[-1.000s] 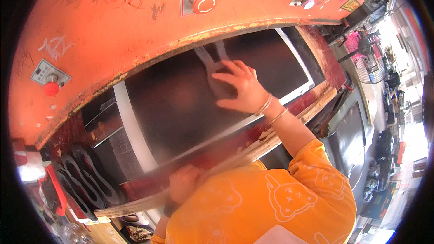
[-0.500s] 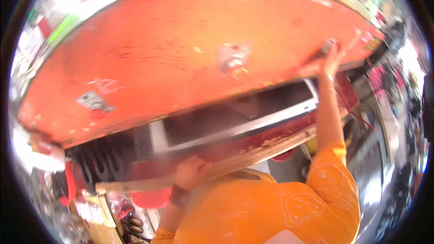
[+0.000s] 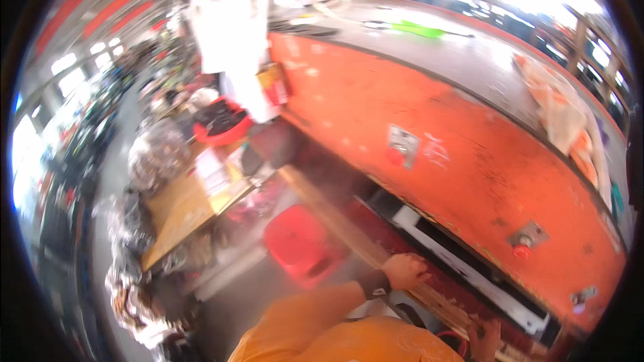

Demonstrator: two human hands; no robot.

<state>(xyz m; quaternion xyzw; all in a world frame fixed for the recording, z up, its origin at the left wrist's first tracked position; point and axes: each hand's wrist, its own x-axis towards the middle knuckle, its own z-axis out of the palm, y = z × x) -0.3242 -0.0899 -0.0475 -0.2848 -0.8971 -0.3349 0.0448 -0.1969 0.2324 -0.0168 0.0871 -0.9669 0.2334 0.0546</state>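
Note:
A long wooden rail [image 3: 349, 236] runs along the front of a big orange machine panel [image 3: 456, 134]. My left hand [image 3: 404, 271], with a dark band at the wrist, is on this rail with its fingers curled over the wood. Farther right, close to the lower edge, my right hand [image 3: 484, 340] is at the same rail, blurred, and how its fingers lie is unclear. Between rail and panel lies a dark red ledge [image 3: 376, 224] with a white metal frame [image 3: 463, 265] in a dark gap. Red knobs on metal plates [image 3: 522, 241] sit on the panel.
A red plastic stool [image 3: 298, 238] stands left of the rail. Beyond it are a wooden table [image 3: 178, 218] with papers, clear plastic bags [image 3: 157, 154] and a red basin [image 3: 221, 121]. A green-handled tool [image 3: 416, 28] and pale cloth [image 3: 557, 104] lie on the machine's top.
My view has swung left, bringing the stool, table and aisle into sight. My right hand has come down from a handle on the orange panel to the rail; my left hand stays at the rail.

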